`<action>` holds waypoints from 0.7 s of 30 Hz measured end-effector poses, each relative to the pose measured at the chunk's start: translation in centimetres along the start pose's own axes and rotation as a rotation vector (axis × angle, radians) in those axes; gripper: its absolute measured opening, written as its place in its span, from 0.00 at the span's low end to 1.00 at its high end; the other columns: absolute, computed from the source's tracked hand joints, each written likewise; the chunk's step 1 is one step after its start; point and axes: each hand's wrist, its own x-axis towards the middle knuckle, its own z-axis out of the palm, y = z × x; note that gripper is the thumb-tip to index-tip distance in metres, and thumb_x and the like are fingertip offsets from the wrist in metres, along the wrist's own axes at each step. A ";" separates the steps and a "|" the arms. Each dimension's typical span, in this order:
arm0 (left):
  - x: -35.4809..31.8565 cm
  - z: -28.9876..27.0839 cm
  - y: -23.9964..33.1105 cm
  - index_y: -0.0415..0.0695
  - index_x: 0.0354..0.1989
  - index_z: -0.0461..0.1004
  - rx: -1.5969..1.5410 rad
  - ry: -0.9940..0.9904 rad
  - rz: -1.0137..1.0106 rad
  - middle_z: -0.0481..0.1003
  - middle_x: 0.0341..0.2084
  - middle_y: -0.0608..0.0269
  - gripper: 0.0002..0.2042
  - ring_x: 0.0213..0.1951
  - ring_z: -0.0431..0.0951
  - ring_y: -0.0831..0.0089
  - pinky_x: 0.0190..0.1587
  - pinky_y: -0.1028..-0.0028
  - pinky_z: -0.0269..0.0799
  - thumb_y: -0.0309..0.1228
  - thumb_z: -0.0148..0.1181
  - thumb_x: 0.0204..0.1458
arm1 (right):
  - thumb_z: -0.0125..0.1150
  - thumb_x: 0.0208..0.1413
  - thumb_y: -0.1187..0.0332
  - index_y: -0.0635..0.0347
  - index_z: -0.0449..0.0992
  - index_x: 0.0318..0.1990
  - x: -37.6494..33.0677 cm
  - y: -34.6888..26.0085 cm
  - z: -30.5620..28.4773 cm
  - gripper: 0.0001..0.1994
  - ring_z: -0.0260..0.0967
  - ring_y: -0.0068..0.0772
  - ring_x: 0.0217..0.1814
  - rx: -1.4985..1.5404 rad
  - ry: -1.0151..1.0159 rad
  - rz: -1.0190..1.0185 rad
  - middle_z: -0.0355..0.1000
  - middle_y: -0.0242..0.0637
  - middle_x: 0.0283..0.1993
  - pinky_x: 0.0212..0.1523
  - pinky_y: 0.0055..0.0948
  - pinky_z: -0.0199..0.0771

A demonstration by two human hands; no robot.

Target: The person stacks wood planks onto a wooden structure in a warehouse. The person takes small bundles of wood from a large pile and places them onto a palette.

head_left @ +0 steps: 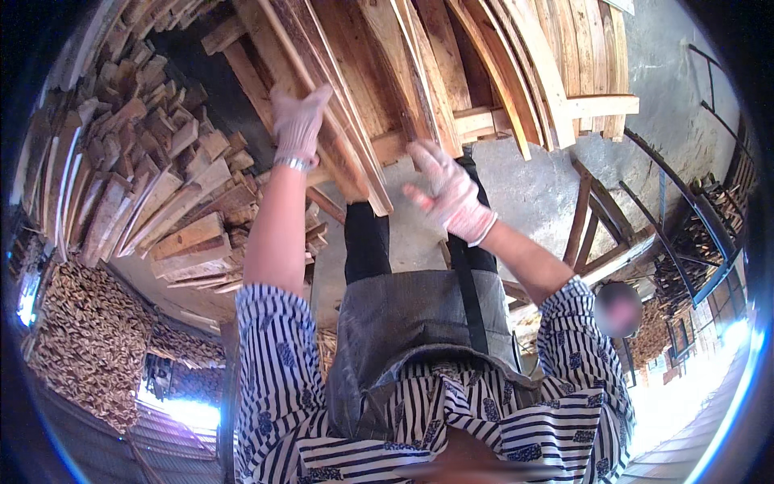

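- Head view, from my remote seat: both gloved hands are up on a bundle of long, thin, pale wooden slats (339, 121) that leans across the top of the frame.
- Left hand (298, 123), in a light knit glove with a metal bracelet at the wrist, lies flat on the slats, fingers stretched out along the wood and not curled round it as far as I can see.
- Right hand (447, 189), in a white knit glove with pink fingertips, is at the lower edge of the same bundle, fingers spread and loose; thumb sticks out to the left. I cannot tell whether it grips any slat or only touches.
- Slat bundle runs diagonally from upper left down toward centre; its lower ends sit just above the dark trouser legs (367, 242).
- Right of the bundle: a stack of wider curved wooden boards (564, 73), with a short crosswise plank at its lower end.
- Left side: big heap of short cut wooden blocks and offcuts (153, 185), well apart from both hands.
- Below: grey apron (411, 323) with a dark strap, and striped black-and-white shirt sleeves (274, 363).
- Grey concrete floor (532, 189) shows between the boards and the right forearm.
- Another person stands at lower right; face not described.
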 end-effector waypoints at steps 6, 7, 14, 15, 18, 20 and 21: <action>-5.4 -5.3 -5.4 0.27 0.71 0.47 -0.418 -0.002 0.188 0.66 0.62 0.41 0.49 0.58 0.73 0.56 0.67 0.66 0.66 0.29 0.76 0.45 | 0.67 0.56 0.50 0.57 0.50 0.75 6.3 -6.3 3.7 0.45 0.56 0.55 0.74 0.011 0.012 0.279 0.52 0.55 0.75 0.71 0.45 0.61; -5.8 -4.7 -5.2 0.28 0.71 0.47 -0.369 0.049 0.192 0.65 0.62 0.43 0.49 0.57 0.73 0.57 0.66 0.66 0.66 0.28 0.75 0.45 | 0.69 0.53 0.48 0.55 0.45 0.77 8.3 -5.4 7.0 0.50 0.50 0.59 0.76 -0.112 0.141 0.240 0.47 0.57 0.77 0.74 0.47 0.56; -9.0 -4.6 -3.6 0.31 0.65 0.62 -0.311 0.005 0.255 0.71 0.56 0.49 0.37 0.55 0.73 0.65 0.61 0.67 0.68 0.33 0.73 0.48 | 0.69 0.49 0.67 0.62 0.40 0.77 13.4 -0.1 12.4 0.52 0.55 0.65 0.73 0.011 0.207 0.155 0.46 0.66 0.75 0.72 0.47 0.60; -9.3 -4.9 -3.4 0.31 0.63 0.63 -0.282 0.016 0.266 0.72 0.55 0.50 0.36 0.54 0.74 0.66 0.60 0.67 0.69 0.33 0.73 0.47 | 0.67 0.51 0.68 0.61 0.38 0.77 12.1 -0.9 10.5 0.51 0.55 0.63 0.74 0.107 0.224 0.061 0.50 0.67 0.74 0.72 0.46 0.60; -8.4 -4.2 -4.5 0.29 0.63 0.62 -0.191 0.063 0.094 0.74 0.53 0.41 0.37 0.52 0.77 0.59 0.58 0.65 0.73 0.32 0.74 0.48 | 0.66 0.53 0.68 0.62 0.41 0.77 6.9 -3.8 2.3 0.48 0.61 0.59 0.72 0.185 0.081 0.206 0.56 0.66 0.71 0.71 0.43 0.62; -5.4 -1.7 -5.6 0.29 0.65 0.58 -0.385 0.026 0.178 0.73 0.51 0.41 0.42 0.51 0.77 0.58 0.58 0.64 0.74 0.31 0.77 0.44 | 0.68 0.54 0.68 0.62 0.41 0.77 4.1 -0.5 -2.6 0.48 0.61 0.56 0.72 0.110 0.231 0.140 0.58 0.64 0.71 0.70 0.40 0.64; -4.7 -0.6 -6.2 0.29 0.66 0.55 -0.468 -0.010 0.213 0.73 0.51 0.40 0.45 0.51 0.77 0.58 0.58 0.64 0.74 0.31 0.78 0.43 | 0.67 0.54 0.69 0.62 0.40 0.77 3.0 1.8 -4.8 0.49 0.64 0.56 0.70 -0.010 0.348 0.073 0.59 0.65 0.69 0.65 0.41 0.69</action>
